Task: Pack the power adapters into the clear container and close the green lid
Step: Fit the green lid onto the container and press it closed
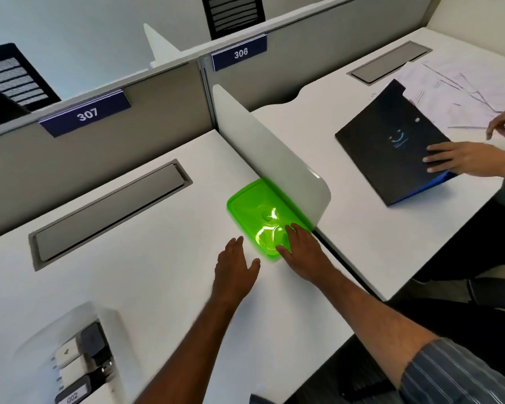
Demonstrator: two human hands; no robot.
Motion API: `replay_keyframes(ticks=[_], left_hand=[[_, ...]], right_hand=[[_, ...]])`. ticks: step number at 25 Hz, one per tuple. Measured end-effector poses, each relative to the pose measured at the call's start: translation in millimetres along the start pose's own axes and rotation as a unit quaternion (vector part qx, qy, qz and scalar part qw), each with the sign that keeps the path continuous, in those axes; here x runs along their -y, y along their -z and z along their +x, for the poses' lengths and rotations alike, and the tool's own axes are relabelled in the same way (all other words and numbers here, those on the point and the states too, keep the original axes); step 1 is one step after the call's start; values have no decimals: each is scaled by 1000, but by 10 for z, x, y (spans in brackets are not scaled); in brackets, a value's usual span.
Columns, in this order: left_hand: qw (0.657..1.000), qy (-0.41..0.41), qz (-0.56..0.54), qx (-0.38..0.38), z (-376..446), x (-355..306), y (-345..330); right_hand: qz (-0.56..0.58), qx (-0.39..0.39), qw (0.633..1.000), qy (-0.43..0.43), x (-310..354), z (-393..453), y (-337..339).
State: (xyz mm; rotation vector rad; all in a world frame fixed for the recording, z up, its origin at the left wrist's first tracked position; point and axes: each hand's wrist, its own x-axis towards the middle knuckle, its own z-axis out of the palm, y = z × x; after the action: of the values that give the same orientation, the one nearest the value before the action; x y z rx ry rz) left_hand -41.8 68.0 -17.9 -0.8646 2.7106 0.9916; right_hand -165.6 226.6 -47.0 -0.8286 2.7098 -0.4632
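So way off to the left of both hands, down near the front edge of the worktop (164, 287), sits the clear container (70, 354) with the power adapters (80, 365) already in it, a mix of white and dark blocks packed side by side, a bit blurry so I can't count them for sure. Those look like dense little bricks, so I'd guess the tub is fairly heavy for its size and the thin see-through walls will flex if you squeeze them; better to leave it sitting and bring the lid over. Moving right, the left hand (235, 269) hovers flat with its fingers (236, 243) spread and released, holding nothing, just short of the near left edge of the green lid (254, 208). The lid lies flat on the worktop, tucked right against the white divider panel (274, 153) on its far side. The right hand (302, 252) rests on the near corner of it, fingers (289, 228) pressed down flat on top rather than curled around anything, so not really a grip yet. That lid looks light, thin, glossy and kinda bendy, so probably slippery flat on the surface; I'd slide it clear of the divider, then pinch it by the raised rim on the near edge. Further right, another person's hands are on a dark folder (391, 147), not part of this.
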Motion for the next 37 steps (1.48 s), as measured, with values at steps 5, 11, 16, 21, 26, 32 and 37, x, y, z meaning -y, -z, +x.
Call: replay_keyframes(ticks=[5, 11, 16, 21, 26, 32, 37], left_hand=[[991, 80, -101, 36, 293, -246, -239], [909, 177, -377, -1, 459, -499, -331], [773, 279, -568, -47, 566, -480, -310], [806, 249, -536, -27, 570, -487, -305], [821, 232, -521, -38, 509, -522, -183], [904, 125, -393, -114, 282, -307, 108], [942, 28, -298, -153, -110, -45, 526]], right_hand=[[14, 39, 999, -31, -282, 108, -56], [17, 81, 996, -15, -385, 109, -108], [14, 40, 999, 10, -393, 108, -37], [49, -14, 999, 8, -435, 68, -38], [92, -66, 994, 11, -411, 1, 22], [185, -93, 978, -12, -244, -13, 147], [386, -57, 918, -66, 115, 51, 201]])
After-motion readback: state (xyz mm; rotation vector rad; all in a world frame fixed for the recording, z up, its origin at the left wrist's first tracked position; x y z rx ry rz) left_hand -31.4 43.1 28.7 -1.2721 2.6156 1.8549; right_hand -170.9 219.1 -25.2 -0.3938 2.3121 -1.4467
